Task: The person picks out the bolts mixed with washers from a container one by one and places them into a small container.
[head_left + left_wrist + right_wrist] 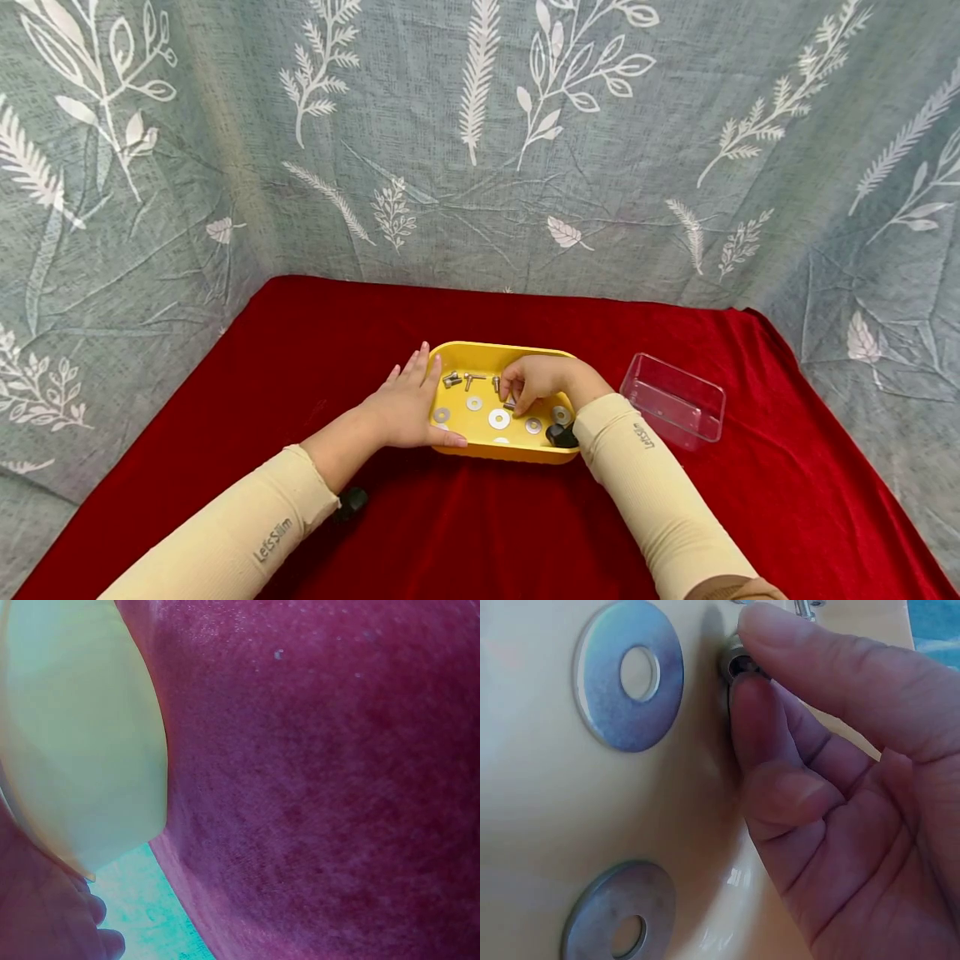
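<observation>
A yellow plastic bin (487,455) stands on the table, holding flat metal washers (498,418) and several socket-head screws (452,379). My left hand (405,408) rests against the bin's left end with its fingers extended, the thumb lying along the near rim. In the left wrist view, that hand (41,907) shows only at the lower left, beside the bin's outer wall (90,742). Inside the bin, my right hand (536,383) pinches a socket-head screw (738,666) between thumb and forefinger. Its head shows, while the fingers hide most of the shank.
A clear plastic box (675,400) sits to the right of the bin, near my right forearm. Red cloth (360,317) covers the table, and a patterned grey-green curtain (450,233) hangs behind it. Dark wrist cameras are partly visible at both wrists.
</observation>
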{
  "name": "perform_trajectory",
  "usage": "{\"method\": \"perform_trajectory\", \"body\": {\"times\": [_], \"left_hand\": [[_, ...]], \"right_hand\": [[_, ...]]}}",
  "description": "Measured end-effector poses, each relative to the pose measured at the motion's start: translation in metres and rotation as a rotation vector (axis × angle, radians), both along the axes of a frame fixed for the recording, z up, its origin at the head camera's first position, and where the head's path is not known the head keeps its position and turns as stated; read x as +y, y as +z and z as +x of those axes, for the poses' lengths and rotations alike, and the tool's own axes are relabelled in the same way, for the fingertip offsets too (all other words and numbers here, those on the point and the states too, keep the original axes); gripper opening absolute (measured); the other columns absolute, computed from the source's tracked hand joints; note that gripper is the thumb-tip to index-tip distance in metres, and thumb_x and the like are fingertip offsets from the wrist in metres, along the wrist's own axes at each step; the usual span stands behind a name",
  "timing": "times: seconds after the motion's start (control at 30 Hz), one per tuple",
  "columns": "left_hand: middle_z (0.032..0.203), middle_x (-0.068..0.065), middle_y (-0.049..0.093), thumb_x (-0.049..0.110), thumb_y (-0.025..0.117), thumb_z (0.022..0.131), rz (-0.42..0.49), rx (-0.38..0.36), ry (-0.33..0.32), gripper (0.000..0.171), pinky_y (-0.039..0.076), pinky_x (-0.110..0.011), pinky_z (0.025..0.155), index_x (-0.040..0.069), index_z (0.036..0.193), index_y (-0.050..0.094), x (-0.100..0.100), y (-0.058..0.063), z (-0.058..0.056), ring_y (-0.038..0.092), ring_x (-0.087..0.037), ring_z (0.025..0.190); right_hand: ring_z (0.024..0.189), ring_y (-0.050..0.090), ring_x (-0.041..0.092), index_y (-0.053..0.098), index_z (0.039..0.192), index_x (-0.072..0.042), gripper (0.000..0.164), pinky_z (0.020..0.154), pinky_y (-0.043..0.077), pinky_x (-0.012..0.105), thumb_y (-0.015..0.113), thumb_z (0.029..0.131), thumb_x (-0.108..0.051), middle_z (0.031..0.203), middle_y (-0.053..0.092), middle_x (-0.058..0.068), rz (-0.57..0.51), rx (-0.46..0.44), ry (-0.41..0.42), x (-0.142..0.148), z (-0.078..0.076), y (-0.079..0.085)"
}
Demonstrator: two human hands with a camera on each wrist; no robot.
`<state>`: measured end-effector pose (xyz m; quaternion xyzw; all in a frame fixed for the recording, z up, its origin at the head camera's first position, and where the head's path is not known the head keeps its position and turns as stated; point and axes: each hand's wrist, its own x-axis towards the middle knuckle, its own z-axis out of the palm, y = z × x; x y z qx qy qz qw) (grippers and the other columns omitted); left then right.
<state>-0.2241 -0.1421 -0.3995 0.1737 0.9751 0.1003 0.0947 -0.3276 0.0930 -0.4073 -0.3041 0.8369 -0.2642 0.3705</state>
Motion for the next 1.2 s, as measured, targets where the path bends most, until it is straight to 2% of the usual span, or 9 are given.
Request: {"method": "perform_trajectory", "body": {"times": [0.27, 0.5, 0.77, 1.2], "left_hand": [[0.150, -0.019, -0.013, 0.080, 0.054, 0.063, 0.006, -0.009, -0.001, 0.125, 0.008, -0.049, 0.110, 0.001, 0.146, 0.003, 0.0005, 0.0010, -0.0001, -0.003, -0.032, 0.139], [0.150, -0.021, -0.010, 0.080, 0.054, 0.063, -0.005, 0.002, -0.001, 0.125, 0.009, -0.049, 0.110, 0.001, 0.146, 0.005, 0.0007, 0.0007, 0.0002, -0.002, -0.032, 0.139], [0.150, -0.020, -0.011, 0.081, 0.053, 0.062, -0.011, 0.000, -0.002, 0.126, 0.009, -0.049, 0.110, 0.002, 0.146, 0.003, 0.0004, -0.0001, -0.0007, -0.003, -0.032, 0.139], [0.149, -0.020, -0.013, 0.080, 0.054, 0.062, -0.001, -0.006, -0.003, 0.127, 0.008, -0.049, 0.110, 0.000, 0.146, 0.003, 0.0003, 0.0006, -0.0013, -0.003, -0.032, 0.139]], "right_hand": [[0.059, 0.049, 0.012, 0.061, 0.099, -0.003, 0.027, 0.054, 0.043, 0.021, 0.069, 0.074, 0.006, 0.069, 0.056, 0.003, -0.008, -0.070, 0.019, 0.0001, -0.0002, -0.0008], [0.053, 0.046, 0.011, 0.063, 0.099, -0.004, 0.025, 0.051, 0.041, 0.021, 0.067, 0.077, 0.006, 0.065, 0.055, 0.003, -0.017, -0.094, 0.049, 0.0005, -0.0022, -0.0047], [0.053, 0.046, 0.011, 0.061, 0.096, 0.000, 0.023, 0.051, 0.041, 0.021, 0.067, 0.076, 0.008, 0.064, 0.055, 0.002, -0.029, -0.125, 0.023, 0.0000, -0.0035, -0.0056], [0.061, 0.052, 0.011, 0.063, 0.087, -0.005, 0.015, 0.057, 0.045, 0.022, 0.071, 0.075, 0.001, 0.069, 0.059, 0.001, 0.030, -0.028, -0.041, -0.0007, -0.0014, -0.0024]]}}
